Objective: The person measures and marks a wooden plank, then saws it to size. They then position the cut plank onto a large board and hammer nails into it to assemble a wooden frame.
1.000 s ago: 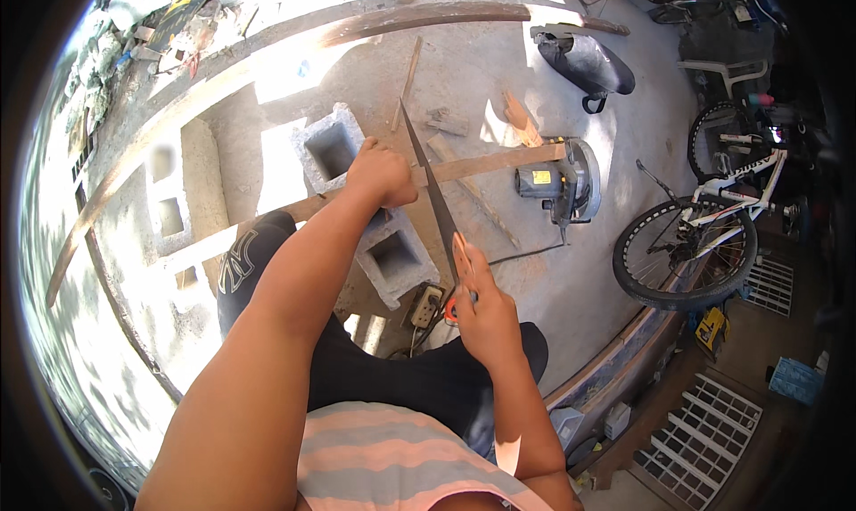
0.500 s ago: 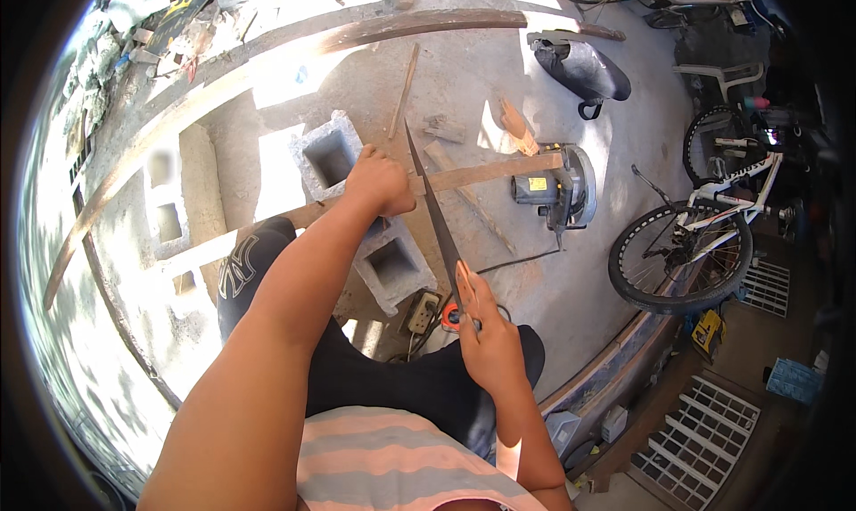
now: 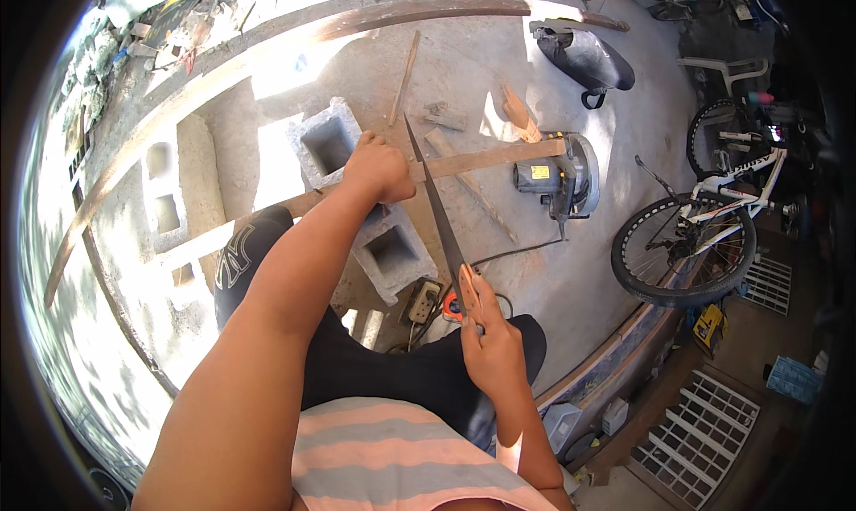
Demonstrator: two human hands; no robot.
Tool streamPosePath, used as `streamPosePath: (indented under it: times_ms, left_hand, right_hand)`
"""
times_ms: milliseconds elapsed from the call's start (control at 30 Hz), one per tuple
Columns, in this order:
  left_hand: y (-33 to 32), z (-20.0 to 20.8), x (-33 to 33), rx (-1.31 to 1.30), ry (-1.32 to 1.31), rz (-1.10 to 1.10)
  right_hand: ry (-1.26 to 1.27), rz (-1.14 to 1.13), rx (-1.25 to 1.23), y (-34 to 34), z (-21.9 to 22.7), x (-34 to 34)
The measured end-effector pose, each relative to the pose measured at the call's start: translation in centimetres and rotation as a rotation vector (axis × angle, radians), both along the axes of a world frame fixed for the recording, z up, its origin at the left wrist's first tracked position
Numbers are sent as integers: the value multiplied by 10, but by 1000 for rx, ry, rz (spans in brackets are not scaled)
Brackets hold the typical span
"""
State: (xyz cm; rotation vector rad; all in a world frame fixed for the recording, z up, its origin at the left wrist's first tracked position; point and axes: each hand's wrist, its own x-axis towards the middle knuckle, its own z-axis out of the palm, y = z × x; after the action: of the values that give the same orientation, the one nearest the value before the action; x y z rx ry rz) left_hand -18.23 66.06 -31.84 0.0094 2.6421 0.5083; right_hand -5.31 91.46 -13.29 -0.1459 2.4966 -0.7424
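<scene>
My right hand [image 3: 492, 346] is closed round the wooden handle of a handsaw [image 3: 436, 206]. The long dark blade points away from me, its edge lying across a narrow wooden strip [image 3: 495, 157]. Just left of the blade, my left hand [image 3: 382, 168] is closed over the strip, pressing it down at the hollow concrete blocks. One block [image 3: 323, 119] stands beyond the strip and another block [image 3: 390, 286] on the near side. The strip's left part runs past my knee, and its right end reaches a circular saw [image 3: 571, 179]. My left fingertips are partly hidden.
A power strip [image 3: 423, 302] and an orange tape measure [image 3: 452, 307] lie between my legs, with a black cord [image 3: 513, 257] nearby. Wood scraps [image 3: 520, 117] and a dark bag [image 3: 588, 61] lie farther off. A white bicycle [image 3: 704, 217] is at right; another hollow block [image 3: 198, 172] stands left.
The view has shifted slightly. Both hands keep their grips, and the saw blade stays across the strip with barely any visible shift.
</scene>
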Motion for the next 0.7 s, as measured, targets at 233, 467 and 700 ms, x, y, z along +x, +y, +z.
streamPosePath:
  times_ms: [233, 467, 700]
  left_hand:
    - [14, 6, -14, 9, 33, -58]
    - [4, -1, -5, 6, -37, -12]
    - [1, -5, -11, -25, -16, -2]
  right_hand:
    - [200, 65, 82, -24, -74, -48]
    - [27, -16, -40, 1, -23, 1]
    - [-17, -57, 19, -15, -47, -23]
